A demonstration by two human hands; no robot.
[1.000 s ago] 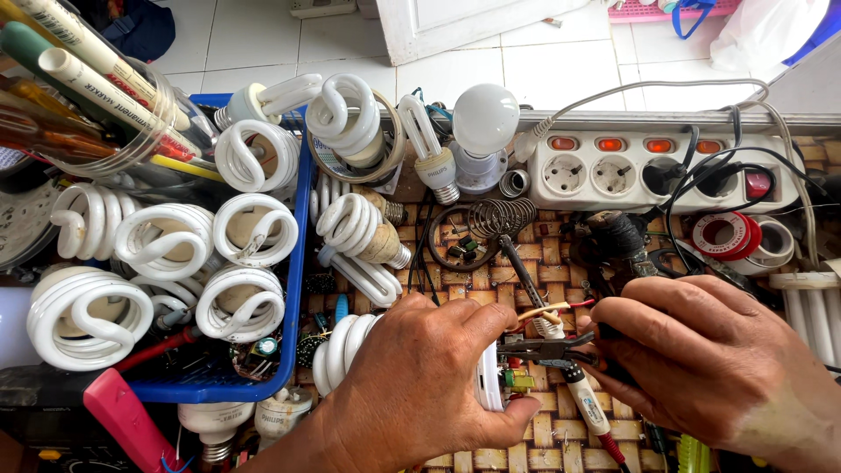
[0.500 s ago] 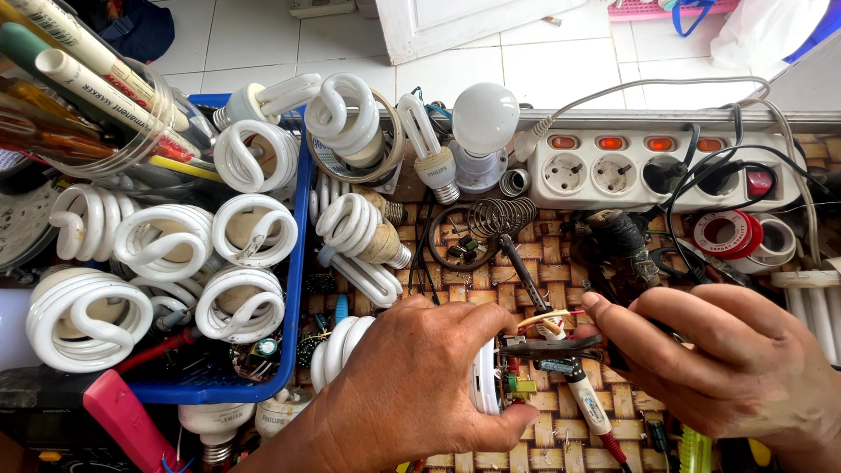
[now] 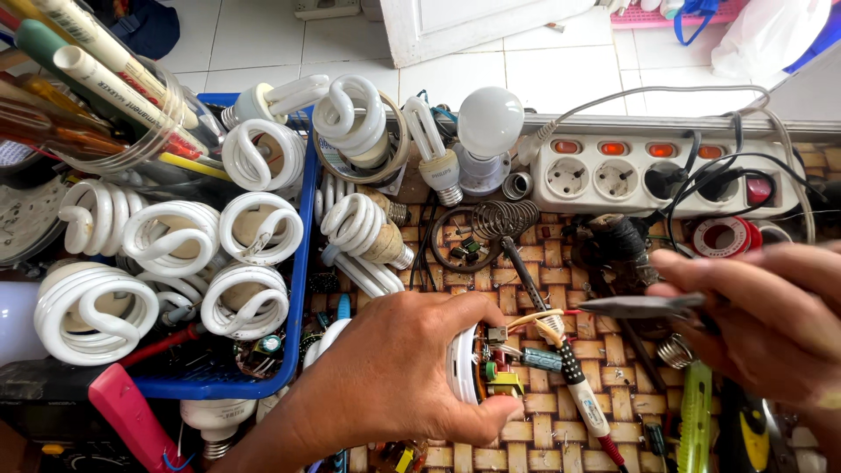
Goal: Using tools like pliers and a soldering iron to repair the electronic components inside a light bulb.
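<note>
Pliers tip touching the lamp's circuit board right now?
Apart. The head view shows bare woven mat between the tip of the pliers in the right hand and the circuit board of the lamp base under the left hand.

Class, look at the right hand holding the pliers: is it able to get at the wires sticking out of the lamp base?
Probably yes: the right hand points its pliers at the wires, with only bare mat between them.

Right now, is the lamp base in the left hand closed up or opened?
Opened. The white lamp base under the left hand shows its circuit board, with components and wires bare on the right.
</note>
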